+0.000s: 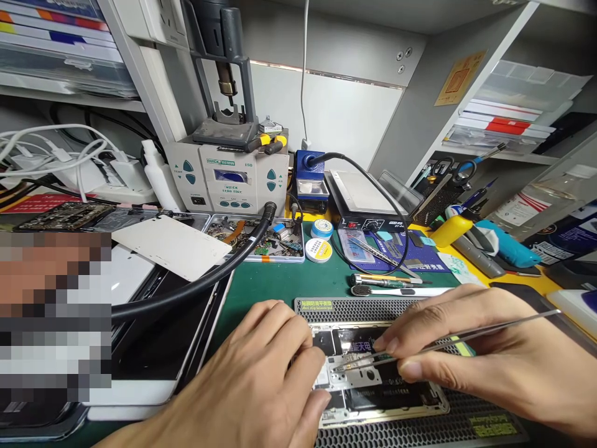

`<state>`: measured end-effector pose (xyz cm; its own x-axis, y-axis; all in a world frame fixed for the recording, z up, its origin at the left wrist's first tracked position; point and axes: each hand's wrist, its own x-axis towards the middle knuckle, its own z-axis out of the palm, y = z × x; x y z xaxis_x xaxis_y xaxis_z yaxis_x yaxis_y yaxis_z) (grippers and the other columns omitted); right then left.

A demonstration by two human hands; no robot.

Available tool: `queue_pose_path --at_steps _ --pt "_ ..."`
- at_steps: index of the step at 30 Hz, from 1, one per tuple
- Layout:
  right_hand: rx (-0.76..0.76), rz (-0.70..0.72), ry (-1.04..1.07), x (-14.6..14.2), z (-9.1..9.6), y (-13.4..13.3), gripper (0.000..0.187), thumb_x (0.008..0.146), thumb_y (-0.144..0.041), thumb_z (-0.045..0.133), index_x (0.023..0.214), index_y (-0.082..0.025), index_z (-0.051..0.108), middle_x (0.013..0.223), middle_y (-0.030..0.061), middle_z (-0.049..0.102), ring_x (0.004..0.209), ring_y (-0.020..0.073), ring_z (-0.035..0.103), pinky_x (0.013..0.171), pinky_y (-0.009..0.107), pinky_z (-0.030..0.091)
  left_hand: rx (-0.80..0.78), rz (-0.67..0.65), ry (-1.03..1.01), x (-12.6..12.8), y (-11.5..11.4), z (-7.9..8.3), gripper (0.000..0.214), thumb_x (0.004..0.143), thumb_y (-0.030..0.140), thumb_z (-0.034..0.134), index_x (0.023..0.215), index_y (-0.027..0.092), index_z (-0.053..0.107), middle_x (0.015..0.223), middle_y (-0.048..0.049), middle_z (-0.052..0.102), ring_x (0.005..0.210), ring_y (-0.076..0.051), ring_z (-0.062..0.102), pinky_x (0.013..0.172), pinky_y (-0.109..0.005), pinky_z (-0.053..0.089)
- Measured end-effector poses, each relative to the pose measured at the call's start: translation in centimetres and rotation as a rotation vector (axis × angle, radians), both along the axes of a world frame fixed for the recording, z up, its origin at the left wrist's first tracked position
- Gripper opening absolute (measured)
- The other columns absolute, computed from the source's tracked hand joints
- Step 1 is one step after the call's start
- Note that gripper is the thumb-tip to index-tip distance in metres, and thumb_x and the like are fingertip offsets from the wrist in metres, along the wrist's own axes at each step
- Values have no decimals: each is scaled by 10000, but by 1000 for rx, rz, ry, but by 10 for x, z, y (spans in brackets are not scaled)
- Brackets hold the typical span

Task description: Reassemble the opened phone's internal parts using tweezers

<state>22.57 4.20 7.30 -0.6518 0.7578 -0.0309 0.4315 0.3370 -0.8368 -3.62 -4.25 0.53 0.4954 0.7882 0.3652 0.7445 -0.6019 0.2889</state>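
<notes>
An opened phone (392, 398) with dark batteries and a pale metal plate near its middle lies on a grey anti-slip pad (466, 410). My left hand (275, 379) rests over the phone's left end, its fingers curled and closed against it; the fingertips are partly hidden. Between the thumb and fingers of my right hand (448, 348) is a pair of thin metal tweezers (517, 322). Their tips point left and reach down to small parts on the metal plate, close to my left fingertips. Whether the tips grip anything is too small to tell.
Behind the pad lie a toothbrush (401, 291) and a screwdriver (387, 280). A thick black hose (186, 292) crosses phone panels on the left from the hot-air station (233, 180). A tray of small parts (254, 256) and a heating plate (364, 199) stand behind.
</notes>
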Motion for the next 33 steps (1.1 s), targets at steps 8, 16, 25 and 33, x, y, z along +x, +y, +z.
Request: queue_pose_path --at_steps 8,16,25,33 --pt "-10 10 -17 -1 0 -1 86 798 -336 892 882 -317 897 894 16 872 795 245 823 741 264 665 -8 -19 -8 1 2 -5 105 975 175 559 926 176 653 980 -67 617 987 -268 553 916 -461 488" --pt "-35 2 -12 0 0 -2 78 802 -341 889 872 -307 897 886 21 870 797 249 821 744 271 665 18 13 6 3 -1 1 87 961 162 575 924 178 652 985 -70 620 998 -262 562 934 -445 495" --pt "-25 4 -12 -3 -1 0 63 810 -309 883 872 -310 895 897 8 872 820 234 822 765 251 657 56 16 -2 3 1 1 34 947 215 636 920 194 639 962 -62 628 986 -248 589 917 -411 528" --pt "-7 -49 24 2 -1 3 115 745 -317 937 847 -347 894 902 -1 876 830 248 825 759 257 663 105 16 -36 4 1 0 167 957 359 652 1013 202 659 987 -78 649 1024 -254 619 939 -397 565"
